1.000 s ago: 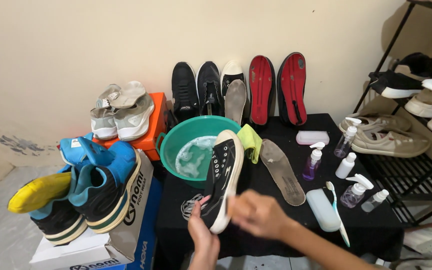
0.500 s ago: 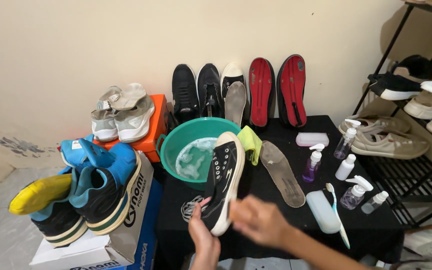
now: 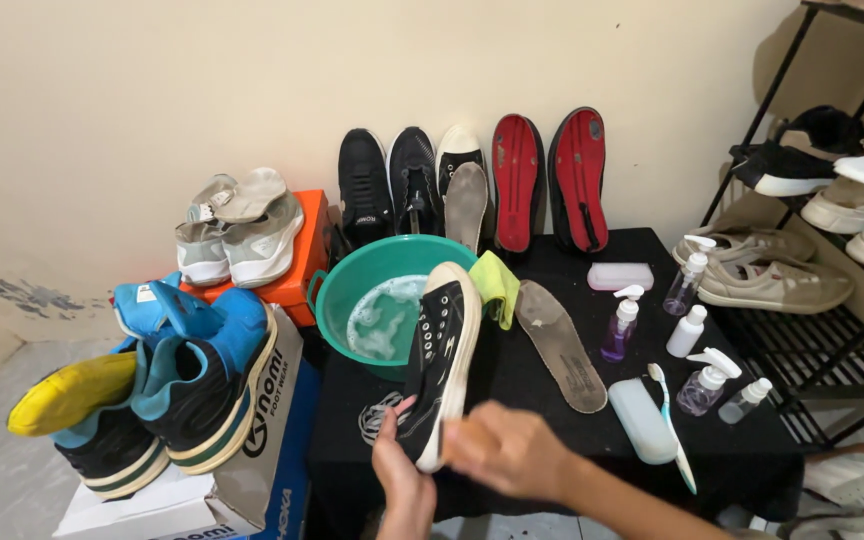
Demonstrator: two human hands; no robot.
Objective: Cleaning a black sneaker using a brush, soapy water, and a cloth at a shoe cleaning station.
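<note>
Head view, looking down: my left hand [image 3: 402, 480] grips the heel end of a black sneaker [image 3: 440, 360] with white sole and laces, fingers wrapped around it from below, so the shoe stands tilted with its toe up toward the green basin [image 3: 337, 300]. My right hand [image 3: 507, 450] lies against the sneaker's white sole edge near the heel; it is blurred, and I cannot tell whether it is closed on anything (the fingers look loosely curled).

The sneaker hovers over the near left part of the black surface [image 3: 512, 370], its toe just in front of the basin's rim. The basin holds soapy water, and a yellow-green cloth [image 3: 497, 285] hangs over its right edge. Just beside the cloth a worn insole [image 3: 557, 345] lies flat on the surface. Further right stand small spray bottles [image 3: 620, 325], a white soap case [image 3: 620, 276] and, near the front, a toothbrush [image 3: 672, 425] next to a pale blue case [image 3: 640, 420].

Against the wall lean black shoes [image 3: 390, 180] and a pair with red soles [image 3: 552, 175]. To my left, blue and black sneakers [image 3: 192, 370] sit on a shoebox [image 3: 252, 470], with grey ones [image 3: 242, 225] on an orange box [image 3: 302, 270]. A metal rack [image 3: 802, 340] with more shoes stands at right.
</note>
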